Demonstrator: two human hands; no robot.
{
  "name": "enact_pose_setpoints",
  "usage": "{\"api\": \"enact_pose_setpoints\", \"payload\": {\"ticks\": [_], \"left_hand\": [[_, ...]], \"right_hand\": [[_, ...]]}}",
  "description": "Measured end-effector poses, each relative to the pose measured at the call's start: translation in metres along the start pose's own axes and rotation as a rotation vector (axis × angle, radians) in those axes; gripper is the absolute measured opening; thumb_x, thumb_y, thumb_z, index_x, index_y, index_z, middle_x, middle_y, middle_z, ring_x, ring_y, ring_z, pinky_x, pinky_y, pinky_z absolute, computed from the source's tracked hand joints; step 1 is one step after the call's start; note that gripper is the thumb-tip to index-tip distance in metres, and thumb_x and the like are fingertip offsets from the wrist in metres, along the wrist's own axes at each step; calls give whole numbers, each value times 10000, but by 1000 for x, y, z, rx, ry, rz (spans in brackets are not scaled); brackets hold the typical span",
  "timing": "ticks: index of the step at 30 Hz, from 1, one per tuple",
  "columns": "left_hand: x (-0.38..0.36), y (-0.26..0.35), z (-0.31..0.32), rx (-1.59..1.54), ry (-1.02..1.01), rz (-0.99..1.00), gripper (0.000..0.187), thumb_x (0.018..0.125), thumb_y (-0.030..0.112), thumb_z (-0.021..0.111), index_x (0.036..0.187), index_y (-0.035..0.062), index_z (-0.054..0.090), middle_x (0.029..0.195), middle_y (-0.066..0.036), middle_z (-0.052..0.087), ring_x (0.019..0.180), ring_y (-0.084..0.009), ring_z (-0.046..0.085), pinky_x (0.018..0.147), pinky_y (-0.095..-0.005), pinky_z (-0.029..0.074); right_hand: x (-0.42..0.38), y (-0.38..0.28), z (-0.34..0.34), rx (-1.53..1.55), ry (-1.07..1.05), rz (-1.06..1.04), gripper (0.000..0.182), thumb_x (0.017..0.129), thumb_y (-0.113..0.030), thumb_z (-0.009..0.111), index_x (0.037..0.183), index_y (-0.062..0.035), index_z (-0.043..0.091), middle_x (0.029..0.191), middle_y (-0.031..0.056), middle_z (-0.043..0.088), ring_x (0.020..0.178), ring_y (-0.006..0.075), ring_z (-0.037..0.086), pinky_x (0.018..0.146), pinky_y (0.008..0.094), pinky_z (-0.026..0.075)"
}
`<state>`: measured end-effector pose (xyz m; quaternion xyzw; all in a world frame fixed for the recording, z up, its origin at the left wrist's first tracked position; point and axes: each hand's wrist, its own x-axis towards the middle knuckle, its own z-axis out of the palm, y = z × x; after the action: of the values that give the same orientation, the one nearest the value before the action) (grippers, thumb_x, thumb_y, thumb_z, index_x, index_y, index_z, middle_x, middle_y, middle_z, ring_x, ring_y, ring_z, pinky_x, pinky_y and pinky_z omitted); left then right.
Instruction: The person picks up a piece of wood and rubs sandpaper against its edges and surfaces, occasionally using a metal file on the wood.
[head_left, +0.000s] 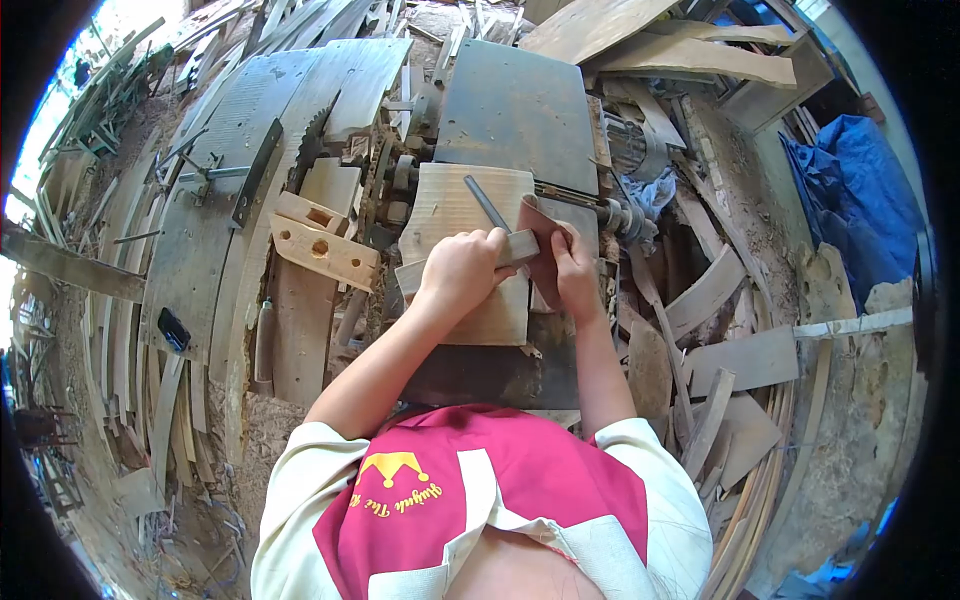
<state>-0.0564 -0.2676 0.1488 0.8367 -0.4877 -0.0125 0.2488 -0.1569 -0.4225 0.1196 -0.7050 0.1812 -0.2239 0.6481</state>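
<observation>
Head view: over a pale board (490, 318), the left hand (461, 264) grips a wooden bar (519, 248); the right hand (577, 272) pinches a brown sheet (543, 262) at the board's right edge. A grey rod (485, 202) angles across the board's far half.
</observation>
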Motion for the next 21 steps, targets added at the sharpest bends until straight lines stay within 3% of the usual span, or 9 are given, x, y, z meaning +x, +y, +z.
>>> {"api": "enact_pose_setpoints", "payload": {"ticks": [2, 5, 12, 15, 17, 18, 21], "left_hand": [[1, 0, -2, 27, -18, 22, 367, 739, 360, 675, 839, 39, 528, 737, -126, 615, 736, -283, 630, 631, -381, 501], [0, -1, -4, 12, -45, 52, 377, 722, 363, 688, 839, 37, 541, 723, -127, 617, 730, -284, 632, 629, -385, 500], [-1, -2, -7, -57, -33, 39, 363, 718, 356, 689, 839, 49, 538, 748, -145, 616, 735, -318, 616, 639, -408, 489], [-1, -2, -3, -38, -16, 43, 365, 721, 362, 685, 828, 47, 534, 754, -145, 617, 734, -317, 618, 639, -410, 490], [-1, -1, 1, -20, -3, 46, 368, 722, 366, 683, 823, 46, 533, 757, -144, 617, 733, -316, 620, 639, -410, 491], [-1, -2, 0, -11, 3, 25, 369, 722, 368, 681, 821, 44, 534, 762, -142, 618, 735, -315, 621, 640, -409, 493], [-1, 0, 0, -6, -12, 47, 375, 720, 373, 682, 818, 42, 533, 771, -139, 618, 739, -313, 623, 642, -408, 494]], "right_hand": [[9, -6, 6, 39, -22, -21, 238, 963, -180, 425, 1090, -4, 526, 996, 53, 570, 946, 122, 498, 870, 259, 378], [13, -8, 8, -189, -100, -66, 223, 956, -158, 430, 1070, 0, 537, 957, 62, 587, 914, 127, 509, 845, 260, 392], [-2, -6, -20, -291, 23, -102, 224, 947, -154, 444, 1058, 14, 543, 954, 67, 592, 908, 131, 516, 834, 266, 403], [-2, -7, -24, -296, -34, -91, 241, 945, -181, 447, 1068, 2, 544, 972, 97, 602, 931, 171, 543, 842, 284, 408], [6, -11, -24, -500, -87, -163, 251, 937, -206, 454, 1085, -25, 545, 968, 157, 620, 928, 260, 585, 822, 325, 427], [9, -12, -23, -501, -82, -162, 251, 937, -206, 454, 1085, -25, 545, 968, 157, 620, 928, 260, 585, 822, 325, 427], [14, -20, -10, -566, -188, -115, 246, 929, -213, 455, 1091, -50, 545, 931, 209, 620, 885, 375, 590, 756, 381, 445]]}}
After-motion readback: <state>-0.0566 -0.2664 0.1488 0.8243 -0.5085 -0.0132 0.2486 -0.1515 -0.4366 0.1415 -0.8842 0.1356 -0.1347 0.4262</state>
